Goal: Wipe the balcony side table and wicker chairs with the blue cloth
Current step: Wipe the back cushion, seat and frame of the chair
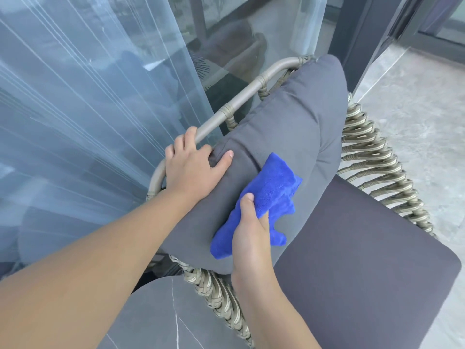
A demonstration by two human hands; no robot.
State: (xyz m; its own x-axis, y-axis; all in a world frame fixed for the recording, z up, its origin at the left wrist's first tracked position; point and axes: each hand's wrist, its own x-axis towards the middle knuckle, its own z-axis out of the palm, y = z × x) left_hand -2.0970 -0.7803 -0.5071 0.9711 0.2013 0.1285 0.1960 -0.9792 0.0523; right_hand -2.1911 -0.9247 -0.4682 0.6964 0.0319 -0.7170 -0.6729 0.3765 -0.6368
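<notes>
A wicker chair [370,157] with a tan tubular top rail [241,102] fills the middle of the view. A grey back cushion [297,117] leans against the rail, above a darker seat cushion [364,260]. My left hand [193,165] grips the cushion's top edge beside the rail, thumb pressed into the fabric. My right hand [251,238] holds the blue cloth [266,195] bunched against the face of the back cushion. The grey marble side table [161,316] shows at the bottom, left of the chair.
A glass door with a sheer curtain [88,109] behind it stands right behind the chair on the left. A dark door frame [364,39] rises at the upper right. Pale stone floor [422,117] lies to the chair's right.
</notes>
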